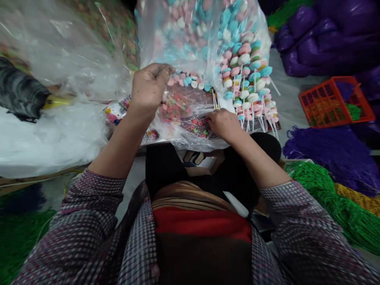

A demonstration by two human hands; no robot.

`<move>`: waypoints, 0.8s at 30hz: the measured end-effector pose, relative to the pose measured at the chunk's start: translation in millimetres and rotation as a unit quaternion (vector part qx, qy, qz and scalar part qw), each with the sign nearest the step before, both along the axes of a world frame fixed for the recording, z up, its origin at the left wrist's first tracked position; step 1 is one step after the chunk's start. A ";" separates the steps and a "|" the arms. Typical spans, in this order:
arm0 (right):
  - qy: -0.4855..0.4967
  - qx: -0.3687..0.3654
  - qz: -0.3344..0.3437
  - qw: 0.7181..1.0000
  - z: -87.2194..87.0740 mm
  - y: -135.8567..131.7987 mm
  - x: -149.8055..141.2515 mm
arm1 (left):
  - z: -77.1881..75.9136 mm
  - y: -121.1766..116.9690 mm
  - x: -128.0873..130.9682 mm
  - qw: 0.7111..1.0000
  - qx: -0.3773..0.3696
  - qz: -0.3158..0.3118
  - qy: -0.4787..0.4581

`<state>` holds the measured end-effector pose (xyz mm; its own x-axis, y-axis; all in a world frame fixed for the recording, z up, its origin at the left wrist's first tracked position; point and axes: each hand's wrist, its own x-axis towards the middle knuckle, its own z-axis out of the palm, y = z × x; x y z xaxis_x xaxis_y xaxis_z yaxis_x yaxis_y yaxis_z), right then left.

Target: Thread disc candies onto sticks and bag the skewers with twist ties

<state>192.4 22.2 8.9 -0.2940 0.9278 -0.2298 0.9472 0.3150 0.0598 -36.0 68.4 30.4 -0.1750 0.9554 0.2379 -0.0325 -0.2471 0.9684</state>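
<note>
My left hand (151, 85) is closed in a pinch, thumb against fingertips, at the left end of a row of pink, white and blue candies (190, 80). What it pinches cannot be made out. My right hand (224, 123) has its fingers curled beside several thin white sticks (215, 102), over clear plastic; its grip is partly hidden. Between the hands lies clear plastic packaging (192, 109) with reddish candies (175, 107) and small red and green printed shapes (197, 128). Right of my right hand, several candy skewers (252, 85) lie side by side, sticks toward me.
A large clear bag of pink, blue and white candies (181, 35) stands behind. Clear plastic covers more candies (97, 43) at left, near a grey patterned item (22, 89). At right are an orange basket (323, 103), purple bags (320, 39) and purple and green strands (332, 202).
</note>
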 end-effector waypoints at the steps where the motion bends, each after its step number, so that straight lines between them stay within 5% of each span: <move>1: 0.001 0.005 0.013 1.000 -1.2 0.5 -3.5 | -0.3 0.4 0.1 1.000 0.007 0.000 0.002; 18: 0.119 -0.043 0.055 0.990 -14.0 -2.0 -34.8 | -3.0 1.2 -1.6 1.000 -0.008 -0.010 0.005; 22: 0.202 -0.044 -0.001 0.979 -24.2 12.5 -22.8 | -4.7 -2.9 -1.4 0.998 -0.051 -0.022 -0.006; 24: 0.305 -0.058 -0.072 0.948 -23.9 19.2 -11.5 | -7.2 -3.0 -2.1 0.998 -0.062 -0.026 -0.006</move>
<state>180.9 41.4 -15.0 -0.2773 0.9472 -0.1612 0.8276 0.1503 -0.5408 -38.2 65.4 23.2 -0.1258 0.9854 0.1146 -0.0533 -0.1221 0.9911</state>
